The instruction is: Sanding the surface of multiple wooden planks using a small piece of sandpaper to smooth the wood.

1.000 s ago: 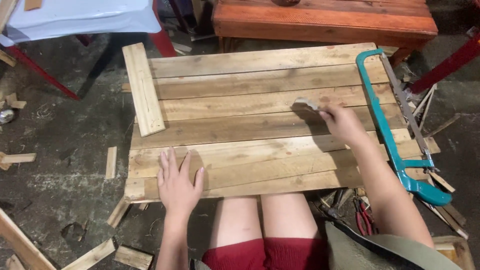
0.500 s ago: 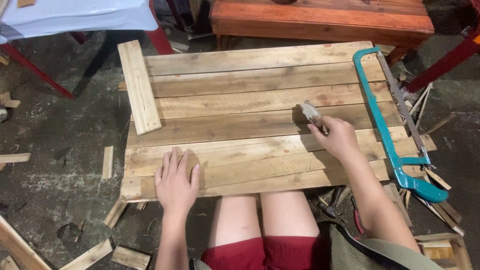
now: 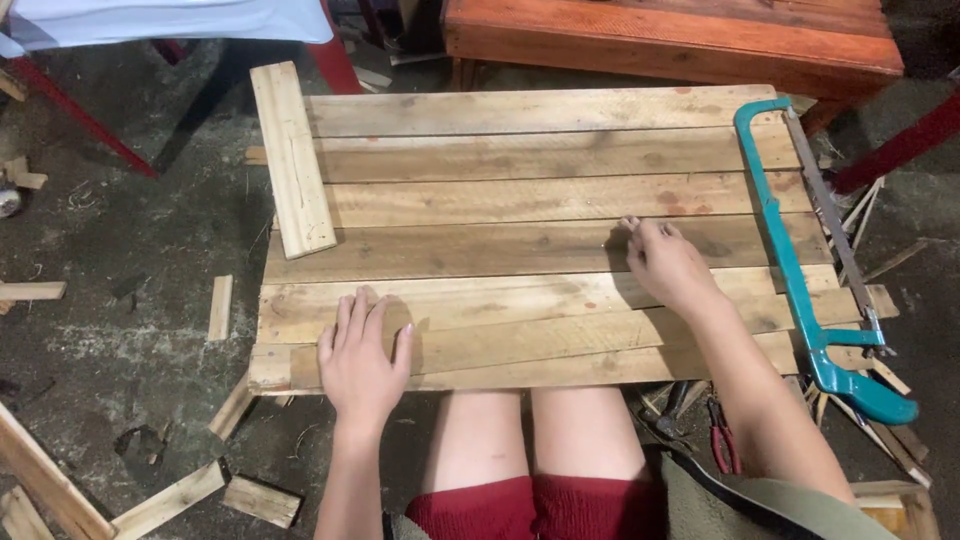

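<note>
On slatted wooden panel (image 3: 520, 200), left hand (image 3: 362, 365) flat open, right hand (image 3: 665, 262) curled, grip unclear, teal hacksaw (image 3: 800, 260) beside

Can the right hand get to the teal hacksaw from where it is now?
Probably yes. The right hand rests on the wooden panel, and the teal hacksaw lies on the panel's right edge beside it, with only bare boards between them.

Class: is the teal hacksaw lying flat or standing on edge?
Flat: the teal hacksaw lies on its side across the wooden panel, frame and blade both showing.
</note>
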